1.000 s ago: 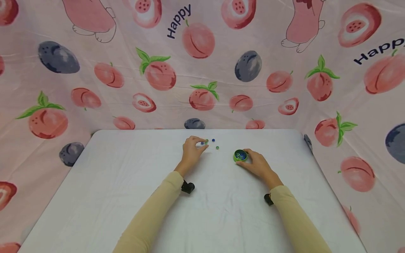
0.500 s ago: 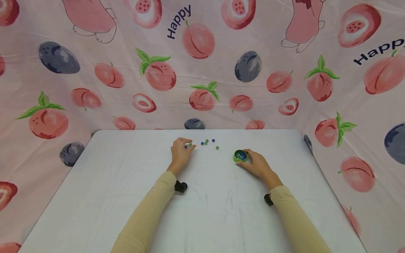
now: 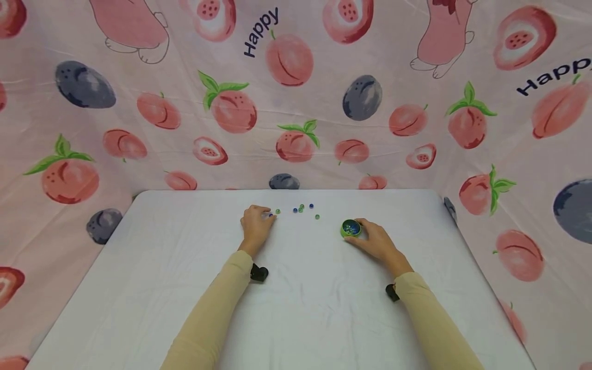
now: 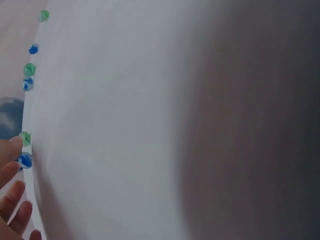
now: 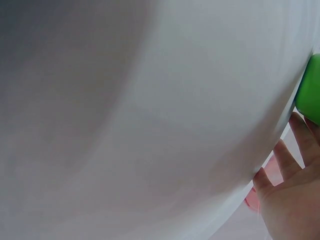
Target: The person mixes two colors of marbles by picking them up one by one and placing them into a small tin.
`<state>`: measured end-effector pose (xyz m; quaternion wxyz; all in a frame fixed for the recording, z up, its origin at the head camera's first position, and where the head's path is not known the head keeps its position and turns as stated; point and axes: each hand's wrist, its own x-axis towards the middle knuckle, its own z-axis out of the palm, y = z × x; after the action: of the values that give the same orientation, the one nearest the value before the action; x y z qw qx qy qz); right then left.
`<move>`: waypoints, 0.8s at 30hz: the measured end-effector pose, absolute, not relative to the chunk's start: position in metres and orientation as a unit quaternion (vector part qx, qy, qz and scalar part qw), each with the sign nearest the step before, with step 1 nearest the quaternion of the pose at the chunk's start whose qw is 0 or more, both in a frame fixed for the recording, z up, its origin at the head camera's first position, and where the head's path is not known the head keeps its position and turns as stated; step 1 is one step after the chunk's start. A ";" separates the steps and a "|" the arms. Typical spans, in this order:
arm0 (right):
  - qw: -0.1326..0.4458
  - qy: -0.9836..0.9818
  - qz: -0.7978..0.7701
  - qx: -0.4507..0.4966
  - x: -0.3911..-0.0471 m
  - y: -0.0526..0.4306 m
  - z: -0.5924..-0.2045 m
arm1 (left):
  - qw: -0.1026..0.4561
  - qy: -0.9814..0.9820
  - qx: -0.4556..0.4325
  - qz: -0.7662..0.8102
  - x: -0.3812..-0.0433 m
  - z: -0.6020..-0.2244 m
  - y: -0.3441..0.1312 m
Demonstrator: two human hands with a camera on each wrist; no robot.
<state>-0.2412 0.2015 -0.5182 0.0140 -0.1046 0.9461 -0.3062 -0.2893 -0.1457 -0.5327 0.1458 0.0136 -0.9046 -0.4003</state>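
Gripping a green bowl point(image 3: 344, 233) by its side, the right hand point(image 3: 375, 241) had its thumb and forefinger curled round the wall. Only the head view showed the inside: it looked dark, and small blue and green marbles point(image 3: 351, 227) lay there, too tiny to be counted. The right wrist view gave just a piece of the smooth green outer wall, cut by the picture edge, with fingers near it.

At the left hand point(image 3: 256, 224), thumb and forefinger stood apart, with a blue marble point(image 4: 25, 160) between them and a green marble point(image 4: 25, 139) just beside the fingertips. Whether these fingers touched the blue one, I could not tell. Five loose marbles point(image 3: 301, 209) rested on the white surface point(image 3: 300, 308), between the left hand and the bowl. The left wrist view showed coloured swirls within the clear balls, a detail which the head view was too far to give.
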 end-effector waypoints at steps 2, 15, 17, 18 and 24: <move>0.015 0.946 -0.307 -0.105 -0.241 0.202 -0.518 | 0.140 -0.908 0.017 -0.394 -0.289 -0.533 -0.146; 0.013 0.948 -0.300 -0.107 -0.241 0.202 -0.517 | 0.118 -0.921 0.026 -0.371 -0.293 -0.534 -0.145; 0.014 0.947 -0.302 -0.106 -0.241 0.202 -0.517 | 0.118 -0.921 0.026 -0.370 -0.293 -0.535 -0.145; 0.014 0.947 -0.303 -0.106 -0.242 0.202 -0.517 | 0.117 -0.921 0.026 -0.370 -0.293 -0.535 -0.145; 0.014 0.948 -0.299 -0.108 -0.243 0.201 -0.518 | 0.120 -0.916 0.019 -0.383 -0.291 -0.533 -0.145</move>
<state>-0.2427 0.2007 -0.5179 0.0142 -0.1079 0.9480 -0.2991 -0.2905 -0.1452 -0.5331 0.1198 0.0193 -0.9159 -0.3827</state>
